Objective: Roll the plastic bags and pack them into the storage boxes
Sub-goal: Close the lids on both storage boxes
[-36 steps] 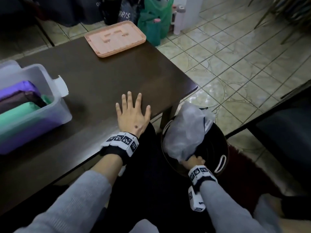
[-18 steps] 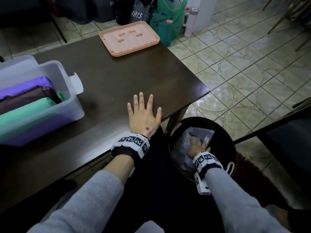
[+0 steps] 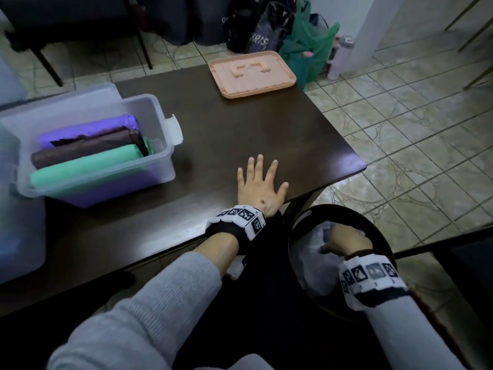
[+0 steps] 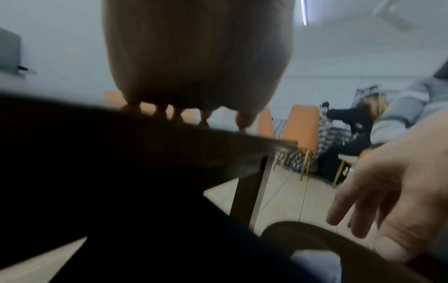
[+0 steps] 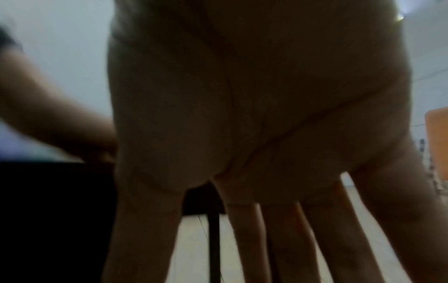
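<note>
My left hand (image 3: 260, 182) lies flat on the dark table (image 3: 266, 134), fingers spread; the left wrist view shows its palm (image 4: 194, 67) on the table edge. Beside the table, my right hand (image 3: 342, 240) is down inside a black bucket (image 3: 373, 222), over a crumpled translucent plastic bag (image 3: 309, 252). Its fingers are straight and spread in the right wrist view (image 5: 254, 134) and the left wrist view (image 4: 387, 191), holding nothing. A clear storage box (image 3: 162, 116) at the table's left holds a purple roll (image 3: 88, 129), a brown roll (image 3: 85, 149) and a green roll (image 3: 85, 165).
A peach tray-like lid (image 3: 252, 73) lies at the table's far end. Another translucent container (image 3: 21, 231) sits at the near left. Green and dark bags (image 3: 309, 49) and a bottle (image 3: 340, 57) stand on the tiled floor beyond the table.
My right hand lowered the translucent bag from above the bucket into it and its fingers have straightened off it. The left hand stayed flat on the table.
</note>
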Action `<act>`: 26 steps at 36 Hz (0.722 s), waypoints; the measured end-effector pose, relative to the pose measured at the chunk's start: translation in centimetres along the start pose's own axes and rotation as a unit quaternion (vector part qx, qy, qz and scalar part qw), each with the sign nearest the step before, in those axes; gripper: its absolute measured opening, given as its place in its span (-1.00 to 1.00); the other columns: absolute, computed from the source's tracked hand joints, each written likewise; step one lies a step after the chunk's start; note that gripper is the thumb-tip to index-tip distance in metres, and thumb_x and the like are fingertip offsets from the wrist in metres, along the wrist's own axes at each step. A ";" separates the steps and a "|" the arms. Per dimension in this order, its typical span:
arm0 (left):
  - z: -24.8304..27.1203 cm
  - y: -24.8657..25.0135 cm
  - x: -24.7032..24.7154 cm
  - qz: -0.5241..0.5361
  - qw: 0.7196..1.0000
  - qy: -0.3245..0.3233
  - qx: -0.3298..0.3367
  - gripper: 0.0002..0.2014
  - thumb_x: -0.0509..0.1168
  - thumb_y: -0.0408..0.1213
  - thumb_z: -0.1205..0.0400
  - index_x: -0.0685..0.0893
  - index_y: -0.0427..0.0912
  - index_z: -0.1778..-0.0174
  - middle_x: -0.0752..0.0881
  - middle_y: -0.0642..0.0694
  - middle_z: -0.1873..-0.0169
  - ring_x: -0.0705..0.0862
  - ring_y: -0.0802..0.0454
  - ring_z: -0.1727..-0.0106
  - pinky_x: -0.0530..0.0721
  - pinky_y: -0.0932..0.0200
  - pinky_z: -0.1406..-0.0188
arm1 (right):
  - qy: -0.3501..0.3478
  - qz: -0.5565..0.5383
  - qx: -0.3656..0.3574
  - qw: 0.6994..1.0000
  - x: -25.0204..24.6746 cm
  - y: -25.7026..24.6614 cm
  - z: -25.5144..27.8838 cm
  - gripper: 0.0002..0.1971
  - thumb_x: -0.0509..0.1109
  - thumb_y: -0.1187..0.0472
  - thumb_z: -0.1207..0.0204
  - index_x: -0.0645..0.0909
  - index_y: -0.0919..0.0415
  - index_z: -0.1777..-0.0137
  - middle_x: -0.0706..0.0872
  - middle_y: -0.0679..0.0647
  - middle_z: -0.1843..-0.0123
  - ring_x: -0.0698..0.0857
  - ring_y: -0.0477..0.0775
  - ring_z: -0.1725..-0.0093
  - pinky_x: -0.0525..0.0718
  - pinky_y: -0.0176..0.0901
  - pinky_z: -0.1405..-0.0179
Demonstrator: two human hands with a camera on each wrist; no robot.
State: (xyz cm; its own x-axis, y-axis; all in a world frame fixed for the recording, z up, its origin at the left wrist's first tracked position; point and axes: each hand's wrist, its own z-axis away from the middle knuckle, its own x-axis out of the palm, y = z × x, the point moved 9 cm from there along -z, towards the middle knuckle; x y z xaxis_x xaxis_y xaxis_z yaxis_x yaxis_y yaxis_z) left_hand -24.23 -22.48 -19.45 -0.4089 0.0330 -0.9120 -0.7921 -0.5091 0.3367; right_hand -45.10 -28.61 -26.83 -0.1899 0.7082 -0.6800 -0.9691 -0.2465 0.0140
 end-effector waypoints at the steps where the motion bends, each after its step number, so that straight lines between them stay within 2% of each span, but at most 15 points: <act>1: -0.1 -0.1 -0.2 0.010 1.000 -0.027 0.002 -0.35 -0.04 0.17 -0.70 -0.07 0.08 -0.67 -0.21 -0.08 -0.67 -0.28 -0.06 -0.66 -0.29 -0.13 -0.59 | -0.009 0.015 -0.039 0.999 -1.3 -1.4 1.6 -0.59 0.32 0.02 -0.59 0.54 0.22 -0.35 0.68 0.08 -0.04 0.64 0.13 -0.24 0.54 -0.25 0.19; 4: -0.2 -0.7 -1.7 0.053 0.990 -0.134 -0.012 -0.30 0.16 0.11 -0.66 0.04 0.02 -0.67 -0.16 -0.13 -0.67 -0.21 -0.10 -0.67 -0.17 -0.14 -0.61 | 0.029 0.016 -0.140 0.990 -6.4 -5.7 7.0 -0.64 0.45 -0.08 -0.47 0.63 0.08 -0.17 0.72 0.04 -0.11 0.67 0.08 -0.11 0.54 -0.22 0.15; 6: -0.1 -1.7 -3.6 0.070 0.981 -0.179 -0.035 -0.33 0.19 0.12 -0.64 0.20 -0.06 -0.63 0.01 -0.23 -0.66 -0.03 -0.21 -0.67 0.02 -0.15 -0.63 | 0.051 0.019 -0.183 0.982 -9.6 -8.6 9.7 -0.57 0.44 -0.13 -0.45 0.62 0.06 -0.24 0.69 0.02 -0.21 0.64 0.06 -0.21 0.54 -0.19 -0.05; 8: 0.3 -2.5 -6.7 0.093 0.979 -0.180 -0.030 -0.37 0.18 0.14 -0.65 0.33 -0.13 -0.58 0.26 -0.22 -0.59 0.23 -0.20 -0.60 0.24 -0.05 -0.57 | 0.081 0.013 -0.220 0.972 -12.8 -11.4 11.5 -0.50 0.44 -0.16 -0.43 0.60 0.05 -0.32 0.67 0.05 -0.29 0.61 0.06 -0.28 0.51 -0.15 -0.23; 10: 1.1 -3.6 -11.0 0.126 0.981 -0.146 -0.008 -0.44 0.18 0.08 -0.67 0.40 -0.15 -0.54 0.42 -0.14 -0.53 0.38 -0.09 -0.53 0.33 0.12 -0.50 | 0.111 0.008 -0.266 0.957 -15.8 -15.4 13.1 -0.49 0.43 -0.16 -0.43 0.59 0.05 -0.34 0.67 0.10 -0.29 0.62 0.09 -0.26 0.51 -0.14 -0.23; 12: 2.2 -5.3 -15.8 0.142 0.985 -0.101 0.005 -0.48 0.17 0.06 -0.68 0.45 -0.12 -0.51 0.47 -0.07 -0.49 0.43 -0.01 -0.49 0.33 0.22 -0.43 | 0.128 0.020 -0.301 0.945 -18.1 -19.6 14.2 -0.49 0.40 -0.17 -0.45 0.58 0.04 -0.35 0.66 0.12 -0.27 0.63 0.12 -0.21 0.51 -0.13 -0.17; 14: 3.4 -8.1 -20.6 0.147 0.988 -0.041 -0.007 -0.52 0.17 0.06 -0.69 0.50 -0.09 -0.47 0.53 -0.04 -0.43 0.49 0.02 -0.42 0.39 0.26 -0.33 | 0.126 0.033 -0.338 0.932 -19.7 -24.0 15.1 -0.45 0.38 -0.21 -0.42 0.56 0.03 -0.36 0.70 0.11 -0.19 0.66 0.10 -0.10 0.54 -0.11 -0.13; 16: 4.8 -11.6 -25.5 0.156 0.987 0.030 -0.029 -0.56 0.19 0.04 -0.68 0.56 -0.10 -0.41 0.60 -0.04 -0.36 0.55 0.04 -0.34 0.45 0.25 -0.27 | 0.123 0.051 -0.381 0.915 -20.6 -28.8 16.2 -0.47 0.37 -0.21 -0.43 0.56 0.03 -0.34 0.72 0.06 -0.04 0.67 0.04 0.03 0.56 -0.14 0.02; 17: 5.6 -13.6 -28.0 0.156 0.984 0.071 -0.042 -0.59 0.20 0.02 -0.68 0.60 -0.11 -0.37 0.63 -0.05 -0.32 0.57 0.04 -0.31 0.47 0.24 -0.26 | 0.123 0.059 -0.399 0.907 -20.9 -31.2 16.8 -0.52 0.36 -0.19 -0.46 0.56 0.01 -0.31 0.71 0.05 -0.03 0.67 0.00 0.06 0.55 -0.18 0.10; 19: 7.5 -17.9 -32.2 0.138 0.978 0.137 -0.079 -0.62 0.20 0.01 -0.68 0.65 -0.11 -0.30 0.67 -0.04 -0.20 0.59 0.06 -0.22 0.48 0.24 -0.21 | 0.103 0.057 -0.433 0.894 -21.0 -35.8 17.8 -0.57 0.35 -0.12 -0.52 0.55 0.01 -0.34 0.68 0.04 -0.12 0.68 0.00 0.01 0.58 -0.19 0.11; 21: 9.0 -22.8 -35.0 0.120 0.972 0.156 -0.131 -0.62 0.21 0.04 -0.66 0.68 -0.09 -0.26 0.66 -0.02 -0.11 0.59 0.05 -0.15 0.50 0.22 -0.19 | 0.077 0.070 -0.458 0.883 -20.6 -40.2 18.5 -0.59 0.33 -0.06 -0.56 0.55 0.07 -0.36 0.66 0.06 -0.20 0.70 0.08 -0.08 0.60 -0.09 0.02; 24: 10.9 -30.4 -37.2 0.082 0.959 0.158 -0.219 -0.59 0.24 0.14 -0.56 0.73 -0.05 -0.14 0.71 -0.09 -0.15 0.62 -0.06 -0.20 0.53 0.09 -0.30 | 0.077 0.106 -0.475 0.870 -20.3 -46.2 18.5 -0.62 0.30 -0.03 -0.60 0.59 0.16 -0.32 0.68 0.10 -0.18 0.70 0.11 -0.06 0.59 -0.05 -0.03; 26: 12.0 -35.0 -37.9 0.058 0.946 0.163 -0.275 -0.59 0.25 0.04 -0.62 0.70 -0.18 -0.21 0.67 -0.20 -0.22 0.59 -0.18 -0.27 0.51 0.03 -0.30 | 0.081 0.124 -0.479 0.865 -19.9 -49.8 18.2 -0.62 0.29 -0.02 -0.61 0.62 0.23 -0.28 0.72 0.16 -0.15 0.71 0.13 -0.06 0.60 -0.08 0.05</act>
State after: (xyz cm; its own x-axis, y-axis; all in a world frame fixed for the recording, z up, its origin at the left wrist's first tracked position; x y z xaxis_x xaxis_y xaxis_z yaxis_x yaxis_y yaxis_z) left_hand 13.58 4.39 6.11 -0.2456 -0.2723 -0.9303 -0.3576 -0.8666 0.3481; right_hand 4.06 -18.43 -0.64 -0.2737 0.4721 -0.8380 -0.3116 -0.8678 -0.3871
